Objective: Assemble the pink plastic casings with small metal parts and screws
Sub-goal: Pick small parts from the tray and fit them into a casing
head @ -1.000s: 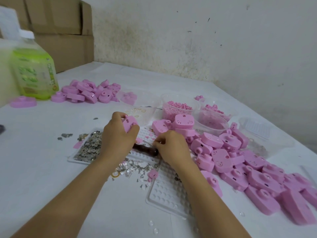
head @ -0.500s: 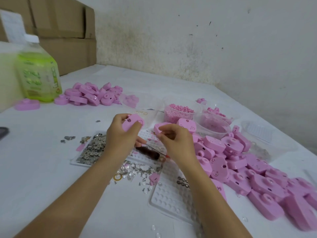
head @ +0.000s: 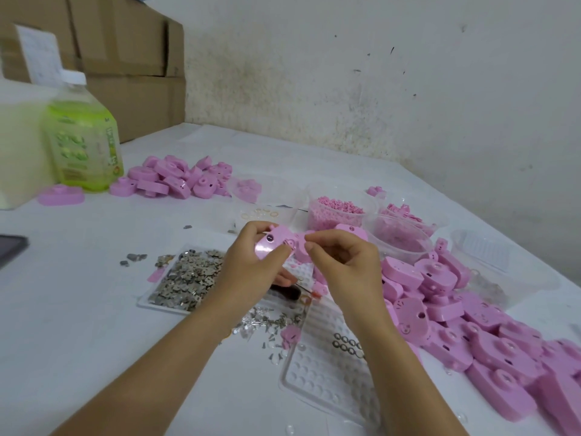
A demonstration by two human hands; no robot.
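pink casing (head: 273, 244) gripped by left hand (head: 248, 269), off table (head: 94, 309); right hand (head: 342, 265) pinched at edge, contents unclear

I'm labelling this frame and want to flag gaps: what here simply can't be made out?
All in the head view:
1. What, if anything, the right hand pinches beside the pink casing held by the left hand: too small to tell.
2. The dark-handled tool: partly hidden under the left hand.
3. The dark flat object: cut off by the left edge.
4. The bottle label: blurred.
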